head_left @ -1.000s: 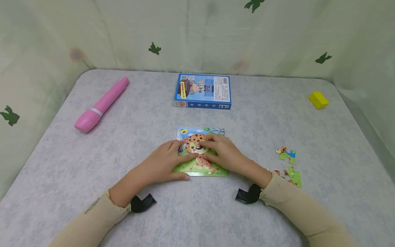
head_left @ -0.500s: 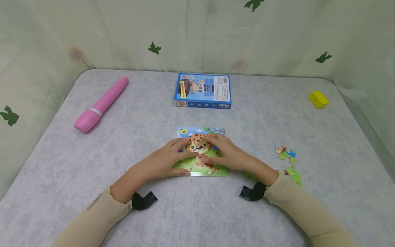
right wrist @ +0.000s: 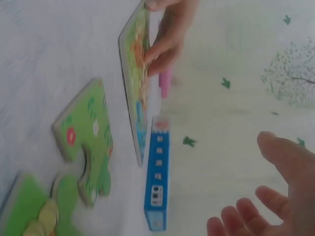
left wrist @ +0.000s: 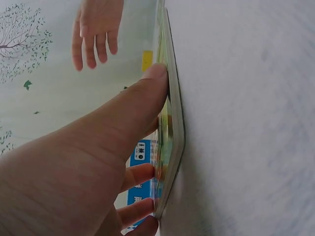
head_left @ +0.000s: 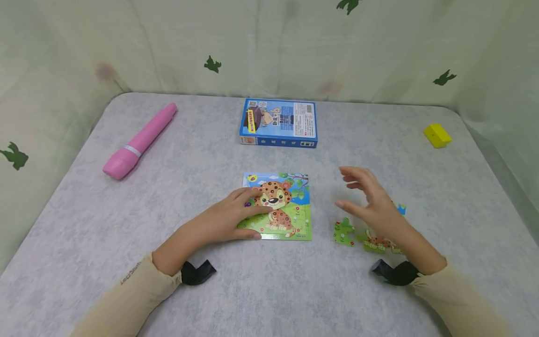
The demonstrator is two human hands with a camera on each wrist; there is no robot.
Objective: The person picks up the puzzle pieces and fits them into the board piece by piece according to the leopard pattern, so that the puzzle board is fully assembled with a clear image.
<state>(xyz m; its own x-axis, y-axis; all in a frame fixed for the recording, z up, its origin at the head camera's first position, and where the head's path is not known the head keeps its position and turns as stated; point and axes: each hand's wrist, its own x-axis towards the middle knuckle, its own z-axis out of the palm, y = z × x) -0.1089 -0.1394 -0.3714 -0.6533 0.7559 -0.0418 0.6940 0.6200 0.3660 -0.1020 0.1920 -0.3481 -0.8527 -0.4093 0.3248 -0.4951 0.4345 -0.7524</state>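
A square jigsaw puzzle (head_left: 300, 220) with a spotted leopard cub lies flat on the table. My left hand (head_left: 223, 215) rests on its left side, fingers spread over the picture and thumb at the lower edge. In the left wrist view the thumb touches the rim of the puzzle board (left wrist: 178, 140). To the right my right hand (head_left: 379, 206) is raised above several loose puzzle pieces, thumb and fingers apart, holding nothing. A green puzzle piece (head_left: 343, 232) lies left of the others, and in the right wrist view this green piece (right wrist: 88, 123) shows a red flower. The right hand and wrist partly cover the other pieces.
A blue box (head_left: 279, 124) lies behind the puzzle. At the back left is a pink microphone-shaped object (head_left: 141, 140), and at the back right a yellow block (head_left: 437, 135). A pale curtain (head_left: 278, 47) hangs along the table's far edge.
My right hand has left the puzzle and moved right, over the loose pieces, with its fingers apart. The left hand has stayed on the puzzle, almost unmoved.
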